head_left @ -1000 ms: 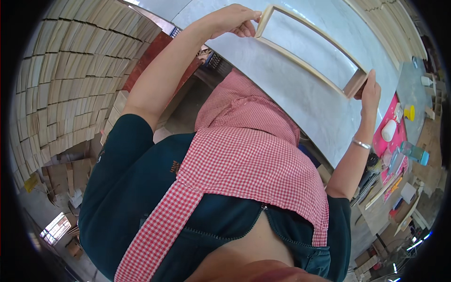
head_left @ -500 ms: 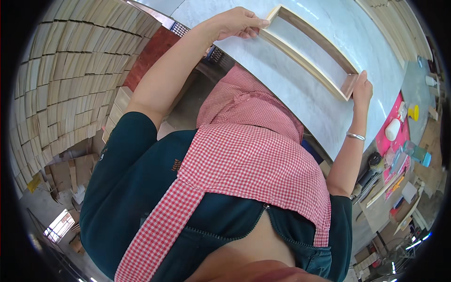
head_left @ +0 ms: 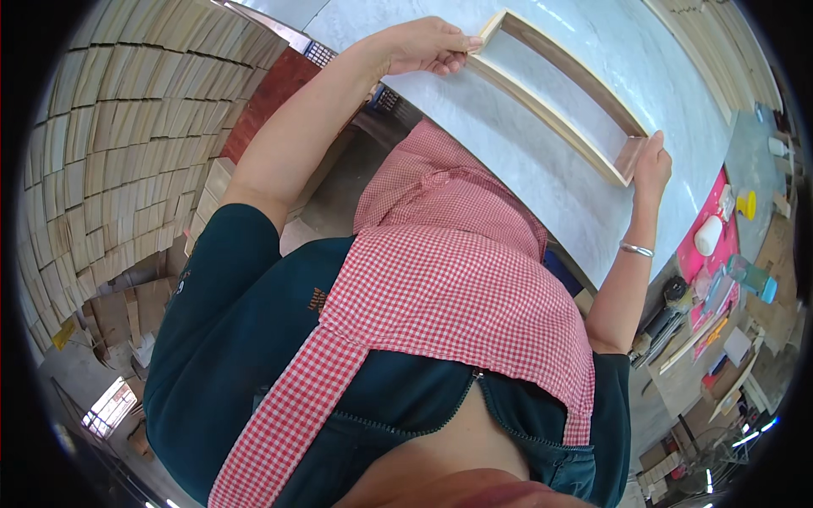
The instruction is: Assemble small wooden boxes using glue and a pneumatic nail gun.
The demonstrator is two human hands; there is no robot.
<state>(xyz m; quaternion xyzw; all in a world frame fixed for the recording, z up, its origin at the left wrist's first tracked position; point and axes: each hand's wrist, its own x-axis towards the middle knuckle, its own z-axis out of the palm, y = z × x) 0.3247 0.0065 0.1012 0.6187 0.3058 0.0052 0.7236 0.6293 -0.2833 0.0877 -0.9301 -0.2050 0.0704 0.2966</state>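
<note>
A long, narrow rectangular wooden frame (head_left: 542, 105) lies on the pale marbled tabletop (head_left: 440, 106), with the table's surface showing through its middle. Its far left end is pinched by my left hand (head_left: 428, 46), thumb against the corner and the other fingers curled below. At the opposite end, my right hand (head_left: 652, 168) grips the short side, thumb up along the outer face. A silver bangle sits on my right wrist. The palm side of my right hand is mostly hidden.
Tall stacks of wooden strips (head_left: 152, 127) fill the left side. More strips (head_left: 720, 55) lie along the table's far right. Beyond the right edge are a white bottle (head_left: 708, 235), a yellow object (head_left: 745, 205), a teal-capped clear container (head_left: 752, 278) and assorted tools.
Both hands keep their hold on the wooden frame. The frame's right end and my right hand have shifted very slightly; otherwise little differs.
</note>
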